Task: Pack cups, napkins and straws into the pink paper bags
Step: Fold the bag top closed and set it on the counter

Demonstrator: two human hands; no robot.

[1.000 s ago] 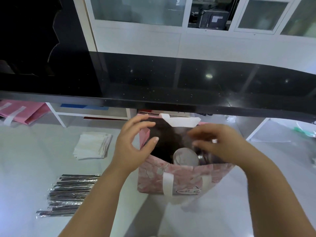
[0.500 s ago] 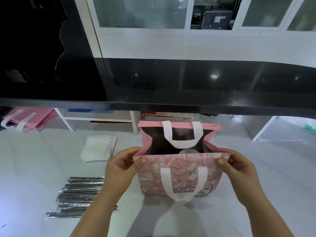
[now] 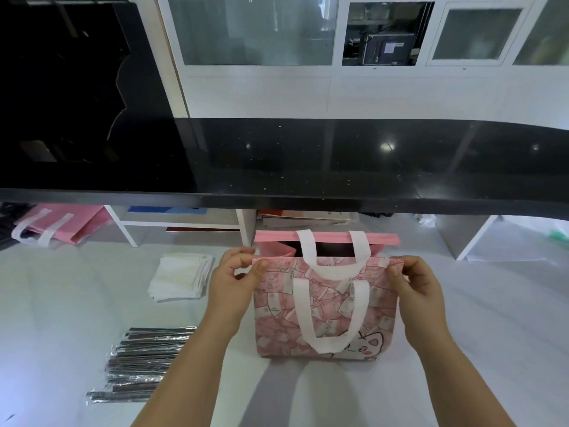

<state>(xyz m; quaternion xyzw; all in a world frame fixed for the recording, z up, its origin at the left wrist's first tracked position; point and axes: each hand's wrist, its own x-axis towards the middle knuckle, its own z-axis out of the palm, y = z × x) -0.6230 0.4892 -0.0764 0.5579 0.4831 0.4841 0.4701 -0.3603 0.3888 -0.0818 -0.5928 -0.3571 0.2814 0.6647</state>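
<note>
Your left hand [image 3: 235, 280] and right hand [image 3: 414, 283] pinch the pink paper bag's [image 3: 326, 318] top corners, napkins [image 3: 181, 278] and foil-wrapped straws [image 3: 144, 365] left of it.

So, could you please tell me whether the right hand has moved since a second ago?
Yes. The right hand has moved right and toward the person, from over the mouth of the bag to the right corner of its near rim, which it now pinches.

A glossy black counter [image 3: 308, 161] spans the view above a white table [image 3: 61, 318]. Under the counter stands a white shelf frame [image 3: 184, 223] with a blue sheet [image 3: 166, 210] on it, and flat papers [image 3: 308, 215] lie stacked just right of it. Behind the counter, windows [image 3: 258, 29] line a white wall [image 3: 400, 94], and a black box [image 3: 388, 52] sits behind one pane.
</note>
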